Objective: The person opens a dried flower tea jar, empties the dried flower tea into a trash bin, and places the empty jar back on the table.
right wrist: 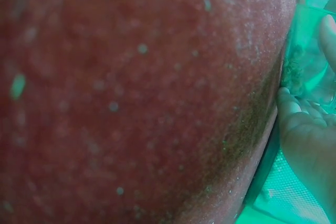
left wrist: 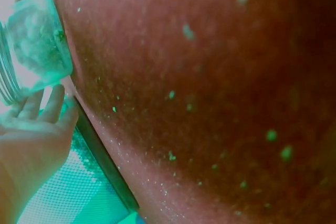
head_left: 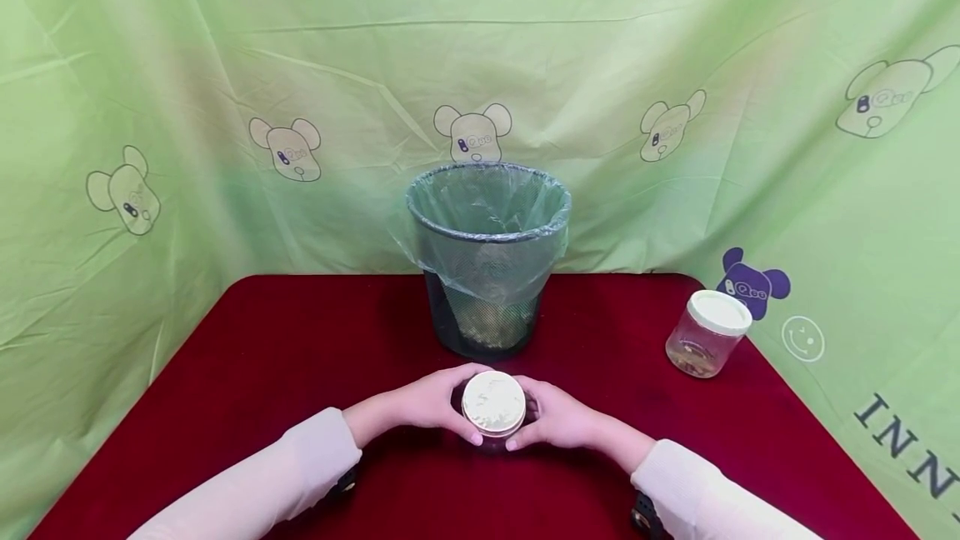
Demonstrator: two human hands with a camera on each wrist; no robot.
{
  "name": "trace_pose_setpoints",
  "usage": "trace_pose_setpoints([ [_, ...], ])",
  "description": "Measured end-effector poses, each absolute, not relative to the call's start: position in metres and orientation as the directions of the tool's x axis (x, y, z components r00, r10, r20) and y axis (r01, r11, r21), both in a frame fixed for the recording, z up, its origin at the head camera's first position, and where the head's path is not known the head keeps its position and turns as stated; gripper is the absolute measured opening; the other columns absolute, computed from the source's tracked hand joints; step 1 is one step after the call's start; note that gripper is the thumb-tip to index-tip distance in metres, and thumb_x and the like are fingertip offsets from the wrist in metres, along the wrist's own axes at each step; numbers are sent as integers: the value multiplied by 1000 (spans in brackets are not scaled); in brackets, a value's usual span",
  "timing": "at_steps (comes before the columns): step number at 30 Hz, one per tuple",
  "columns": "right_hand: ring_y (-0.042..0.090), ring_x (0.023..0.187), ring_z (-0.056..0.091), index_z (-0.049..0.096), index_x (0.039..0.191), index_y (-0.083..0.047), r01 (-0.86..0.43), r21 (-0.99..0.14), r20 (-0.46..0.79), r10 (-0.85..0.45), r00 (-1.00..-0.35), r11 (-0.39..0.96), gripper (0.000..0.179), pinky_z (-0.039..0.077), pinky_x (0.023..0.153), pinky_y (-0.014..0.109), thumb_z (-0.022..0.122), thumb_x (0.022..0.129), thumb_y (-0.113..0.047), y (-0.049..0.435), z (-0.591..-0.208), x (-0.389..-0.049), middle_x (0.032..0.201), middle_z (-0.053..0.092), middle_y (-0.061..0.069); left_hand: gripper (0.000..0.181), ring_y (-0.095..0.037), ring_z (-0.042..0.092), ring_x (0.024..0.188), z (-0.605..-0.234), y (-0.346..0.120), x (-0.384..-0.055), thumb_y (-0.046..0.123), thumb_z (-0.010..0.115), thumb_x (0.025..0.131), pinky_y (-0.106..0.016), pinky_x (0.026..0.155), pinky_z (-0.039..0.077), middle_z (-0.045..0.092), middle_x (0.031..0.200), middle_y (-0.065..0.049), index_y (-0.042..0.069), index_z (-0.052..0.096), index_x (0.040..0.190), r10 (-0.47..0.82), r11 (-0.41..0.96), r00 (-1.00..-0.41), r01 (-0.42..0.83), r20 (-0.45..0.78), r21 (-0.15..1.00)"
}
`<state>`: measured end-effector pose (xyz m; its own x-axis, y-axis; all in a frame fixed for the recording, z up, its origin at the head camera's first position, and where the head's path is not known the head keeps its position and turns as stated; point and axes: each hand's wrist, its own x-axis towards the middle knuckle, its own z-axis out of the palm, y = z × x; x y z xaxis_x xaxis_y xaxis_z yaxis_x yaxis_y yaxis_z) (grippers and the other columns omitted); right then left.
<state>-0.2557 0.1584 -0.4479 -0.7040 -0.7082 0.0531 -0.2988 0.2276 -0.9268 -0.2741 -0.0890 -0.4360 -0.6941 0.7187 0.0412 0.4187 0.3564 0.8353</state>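
A small clear jar [left wrist: 39, 43] with a pale lid [head_left: 494, 398] stands upright on the red tablecloth, near the middle front. Clumpy pale contents show through its wall in the left wrist view. My left hand [head_left: 432, 401] grips the jar from the left, thumb at the front and fingers reaching behind. From the right, my right hand [head_left: 561, 417] holds it the same way, so both hands surround it. The right wrist view shows the right hand [right wrist: 310, 140] against the clear wall of the jar [right wrist: 302, 61]. Much of the jar's body is hidden by the hands in the head view.
A dark mesh bin [head_left: 487, 319] lined with a translucent bag [head_left: 491, 265] stands just behind the hands. Toward the right table edge is another clear jar [head_left: 697, 348] with a white lid and a little brownish content. Green cloth [head_left: 360, 48] hangs around the table.
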Motion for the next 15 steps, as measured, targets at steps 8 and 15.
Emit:
trace_pose_setpoints([
  [8,14,117,54,42,136,5,-288,-931,49,-703,-709,226,74,43,97,24,83,75,-4,158,-447,-255,126,58,10,83,-6,52,113,-439,-88,-263,33,91,65,-31,100,39,58,123,13,19,51,136,649,415,-754,462,100,784],
  [15,13,117,54,42,137,5,-281,-937,54,-705,-707,209,75,43,97,24,82,75,-2,158,-447,-255,127,57,11,83,-7,54,110,-440,-82,-249,42,91,63,-32,96,43,59,121,10,17,53,133,563,462,-813,461,151,757],
])
